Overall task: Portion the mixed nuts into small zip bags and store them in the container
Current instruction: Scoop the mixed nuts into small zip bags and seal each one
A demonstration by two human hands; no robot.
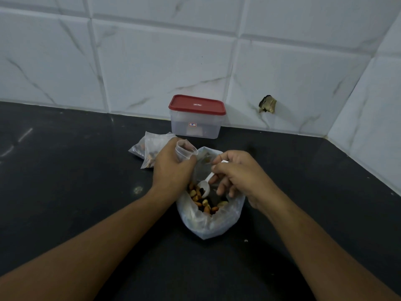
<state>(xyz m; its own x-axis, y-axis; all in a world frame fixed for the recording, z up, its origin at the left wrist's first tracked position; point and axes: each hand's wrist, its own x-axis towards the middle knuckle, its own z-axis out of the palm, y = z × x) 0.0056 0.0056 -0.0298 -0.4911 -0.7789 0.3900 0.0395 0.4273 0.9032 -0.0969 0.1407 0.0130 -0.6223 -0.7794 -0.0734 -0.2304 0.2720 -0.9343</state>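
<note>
- Large bag (208, 222) of mixed nuts (200, 200), on table (86, 192): limp; steady by rim.
- Right hand (238, 177) pinches spoon (205, 189) inside it.
- Left hand (171, 168) grips clear receptacle (186, 149), bag or cup unclear; thin, crushable.
- Filled zip bags (149, 146), lidded container (196, 122) beyond.

No legible text: container (208, 129) sticker (192, 124) and lid (184, 105) mark too small.

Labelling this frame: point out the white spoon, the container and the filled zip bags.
white spoon (206, 187), head view, its bowl.
container (196, 129), head view, clear front wall.
filled zip bags (149, 144), head view, upper bag's plastic.
</note>
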